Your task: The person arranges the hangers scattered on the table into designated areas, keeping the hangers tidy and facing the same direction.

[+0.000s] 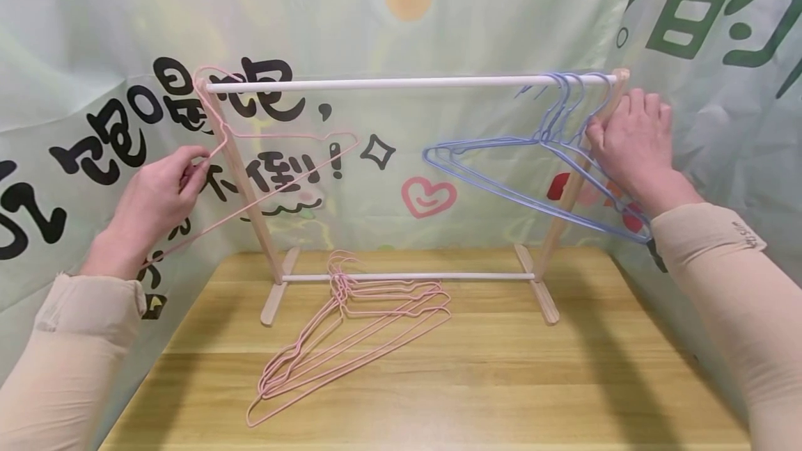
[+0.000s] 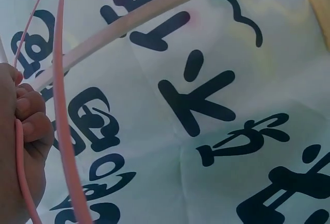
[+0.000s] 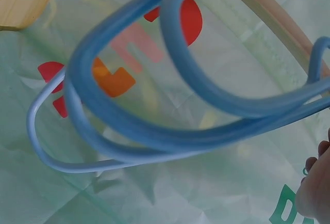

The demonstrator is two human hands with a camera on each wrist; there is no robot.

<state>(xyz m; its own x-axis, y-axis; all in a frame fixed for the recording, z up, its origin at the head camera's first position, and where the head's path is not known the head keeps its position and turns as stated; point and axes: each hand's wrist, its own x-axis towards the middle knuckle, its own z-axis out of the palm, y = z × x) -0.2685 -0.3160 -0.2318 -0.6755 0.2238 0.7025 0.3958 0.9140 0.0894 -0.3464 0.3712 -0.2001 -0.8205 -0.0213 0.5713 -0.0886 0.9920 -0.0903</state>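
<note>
My left hand pinches the side of a pink wire hanger. That hanger's hook is at the left end of the rack's white top rail. In the left wrist view, the pink wire passes close beside the curled left fingers. My right hand grips the top of the right wooden post, beside several blue hangers hooked on the rail's right end. The right wrist view shows the blue hanger ends up close, with only part of the hand at the edge.
Several pink hangers lie in a fanned pile on the wooden table, their hooks by the rack's lower white rail. The rack stands on wooden feet. A printed cloth hangs behind and at the sides.
</note>
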